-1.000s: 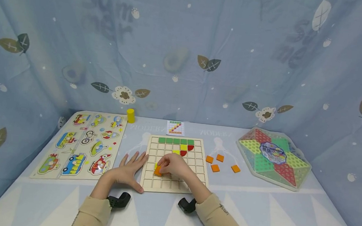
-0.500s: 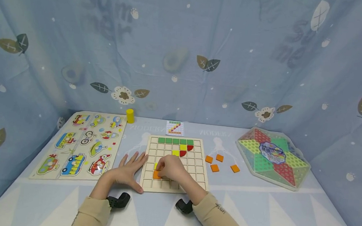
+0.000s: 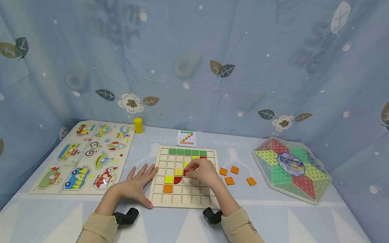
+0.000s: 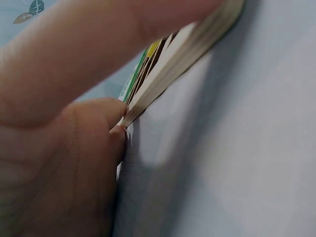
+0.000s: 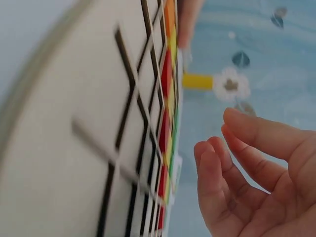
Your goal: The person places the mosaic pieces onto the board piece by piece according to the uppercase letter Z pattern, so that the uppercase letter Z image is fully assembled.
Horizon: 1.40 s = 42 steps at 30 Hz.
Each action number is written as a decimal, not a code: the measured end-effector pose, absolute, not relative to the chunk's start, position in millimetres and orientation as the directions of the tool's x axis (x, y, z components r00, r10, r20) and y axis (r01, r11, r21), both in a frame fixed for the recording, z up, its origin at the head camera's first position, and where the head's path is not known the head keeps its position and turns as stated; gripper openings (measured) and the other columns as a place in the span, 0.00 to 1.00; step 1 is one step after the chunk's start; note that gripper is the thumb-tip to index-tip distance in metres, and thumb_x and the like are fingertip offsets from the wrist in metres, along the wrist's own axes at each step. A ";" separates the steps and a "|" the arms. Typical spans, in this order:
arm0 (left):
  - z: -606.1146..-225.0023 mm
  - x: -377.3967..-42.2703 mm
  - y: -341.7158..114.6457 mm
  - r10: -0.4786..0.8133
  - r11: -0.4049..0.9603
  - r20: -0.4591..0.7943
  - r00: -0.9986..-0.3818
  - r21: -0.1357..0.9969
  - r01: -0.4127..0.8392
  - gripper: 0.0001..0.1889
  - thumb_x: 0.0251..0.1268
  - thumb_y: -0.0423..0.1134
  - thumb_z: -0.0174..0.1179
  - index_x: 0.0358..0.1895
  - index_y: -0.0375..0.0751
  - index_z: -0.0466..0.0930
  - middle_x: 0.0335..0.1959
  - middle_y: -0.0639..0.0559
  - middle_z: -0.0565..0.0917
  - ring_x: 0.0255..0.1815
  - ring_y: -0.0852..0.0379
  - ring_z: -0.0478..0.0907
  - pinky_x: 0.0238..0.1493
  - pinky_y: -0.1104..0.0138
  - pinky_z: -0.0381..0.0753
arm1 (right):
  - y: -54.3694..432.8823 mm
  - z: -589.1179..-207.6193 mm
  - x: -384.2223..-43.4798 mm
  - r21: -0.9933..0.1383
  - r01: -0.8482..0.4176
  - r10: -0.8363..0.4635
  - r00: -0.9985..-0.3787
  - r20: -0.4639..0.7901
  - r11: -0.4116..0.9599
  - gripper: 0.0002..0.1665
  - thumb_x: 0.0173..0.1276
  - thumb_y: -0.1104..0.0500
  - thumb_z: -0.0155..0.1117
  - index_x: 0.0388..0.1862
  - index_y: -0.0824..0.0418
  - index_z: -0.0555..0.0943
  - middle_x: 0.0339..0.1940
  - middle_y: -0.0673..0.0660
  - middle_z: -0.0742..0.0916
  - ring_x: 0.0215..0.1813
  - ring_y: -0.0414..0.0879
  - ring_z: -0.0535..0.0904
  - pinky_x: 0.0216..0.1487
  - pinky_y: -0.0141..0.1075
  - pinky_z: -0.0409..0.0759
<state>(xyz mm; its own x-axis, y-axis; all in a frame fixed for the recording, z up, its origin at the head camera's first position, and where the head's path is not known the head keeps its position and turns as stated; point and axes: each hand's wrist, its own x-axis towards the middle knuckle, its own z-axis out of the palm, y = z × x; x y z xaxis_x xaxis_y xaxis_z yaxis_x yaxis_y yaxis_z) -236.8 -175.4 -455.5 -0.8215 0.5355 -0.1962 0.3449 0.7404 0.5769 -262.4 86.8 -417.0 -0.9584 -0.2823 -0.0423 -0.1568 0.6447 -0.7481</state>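
Observation:
A wooden grid board [image 3: 173,200] lies on the table, with a row of green square tiles [image 3: 188,152] along its top. Yellow square tiles [image 3: 178,172] and red rounded tiles [image 3: 177,180] run diagonally down it to one orange square tile [image 3: 167,188] at lower left. My left hand [image 3: 134,185] is spread at the board's left side, thumb by the near corner, fingertips at the edge [image 4: 153,89]. Over the diagonal hovers my right hand [image 3: 204,171], partly hiding tiles; in the right wrist view its fingers and thumb are apart with nothing between them.
Several loose orange tiles [image 3: 229,181] lie right of the board. Behind it are a pattern card [image 3: 187,138] and a yellow cylinder [image 3: 138,125]. A vehicle puzzle board [image 3: 96,174] lies left; a hexagonal game box [image 3: 291,164] stands right.
My right hand pressed the orange tile into a lower-left cell, let it go, and moved right and slightly away, uncovering the lower diagonal. My left hand stayed at the board's edge.

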 end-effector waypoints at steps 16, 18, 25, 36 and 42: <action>-455.9 -236.9 -174.2 0.526 0.747 -0.203 -0.826 0.574 0.335 0.66 0.31 0.59 0.73 0.73 0.34 0.42 0.74 0.37 0.41 0.73 0.37 0.30 0.65 0.42 0.23 | 158.6 -422.1 -277.4 -0.656 0.061 0.038 -0.998 -0.049 0.753 0.13 0.54 0.70 0.64 0.39 0.62 0.83 0.41 0.59 0.84 0.42 0.52 0.79 0.39 0.42 0.78; -455.3 -237.2 -174.2 0.527 0.748 -0.204 -0.825 0.573 0.336 0.66 0.31 0.59 0.73 0.73 0.34 0.42 0.74 0.37 0.40 0.73 0.37 0.29 0.65 0.42 0.23 | 165.6 -425.3 -279.3 -0.595 0.079 0.057 -0.997 -0.057 0.800 0.13 0.54 0.70 0.64 0.39 0.60 0.83 0.42 0.59 0.84 0.43 0.53 0.78 0.41 0.43 0.76; -453.1 -237.3 -174.6 0.528 0.744 -0.201 -0.825 0.577 0.335 0.65 0.32 0.58 0.73 0.73 0.34 0.42 0.74 0.36 0.40 0.73 0.37 0.30 0.65 0.42 0.22 | 176.8 -430.5 -283.3 -0.500 0.113 0.074 -0.992 -0.098 0.858 0.14 0.52 0.70 0.65 0.39 0.59 0.83 0.39 0.58 0.83 0.38 0.51 0.78 0.36 0.41 0.75; -453.3 -236.3 -175.2 0.530 0.737 -0.193 -0.825 0.586 0.336 0.65 0.32 0.58 0.73 0.72 0.33 0.42 0.74 0.36 0.41 0.73 0.36 0.30 0.65 0.41 0.23 | 175.8 -432.2 -285.6 -0.499 0.100 0.065 -0.994 -0.088 0.861 0.12 0.52 0.68 0.64 0.37 0.61 0.83 0.31 0.57 0.82 0.30 0.48 0.75 0.30 0.38 0.73; -453.0 -235.6 -174.5 0.531 0.737 -0.192 -0.825 0.585 0.339 0.65 0.31 0.58 0.73 0.72 0.33 0.42 0.74 0.36 0.41 0.73 0.36 0.30 0.65 0.41 0.23 | 168.6 -424.7 -283.0 -0.595 0.088 0.062 -0.996 -0.064 0.799 0.09 0.59 0.61 0.64 0.37 0.64 0.83 0.33 0.58 0.82 0.32 0.48 0.74 0.32 0.38 0.73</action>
<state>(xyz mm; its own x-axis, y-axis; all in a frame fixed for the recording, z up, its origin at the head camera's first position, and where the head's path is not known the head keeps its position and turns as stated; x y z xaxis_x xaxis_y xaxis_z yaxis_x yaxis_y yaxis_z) -235.6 -174.5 -453.0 -0.8250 0.5314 -0.1922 0.3385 0.7371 0.5849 -283.0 168.6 -424.7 -0.9960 0.0616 -0.0641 0.0878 0.7988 -0.5952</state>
